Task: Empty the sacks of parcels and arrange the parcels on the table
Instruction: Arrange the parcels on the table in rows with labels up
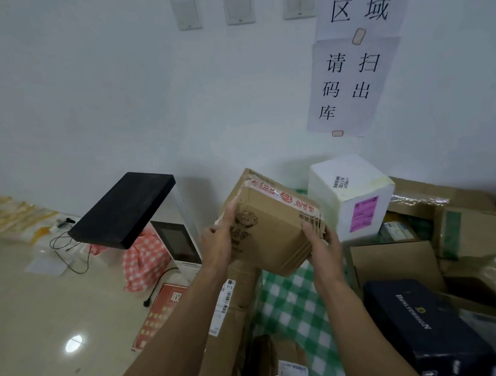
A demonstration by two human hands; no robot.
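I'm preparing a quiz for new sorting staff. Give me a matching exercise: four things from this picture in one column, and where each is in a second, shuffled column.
Things:
1. brown cardboard box
2. white foam box
3. navy box
4. red checked bag

Places:
A. lower right, among the parcels
B. held between the left hand and right hand
C. below the black panel
D. by the wall, right of the hands

Pairs: 1-B, 2-D, 3-A, 4-C
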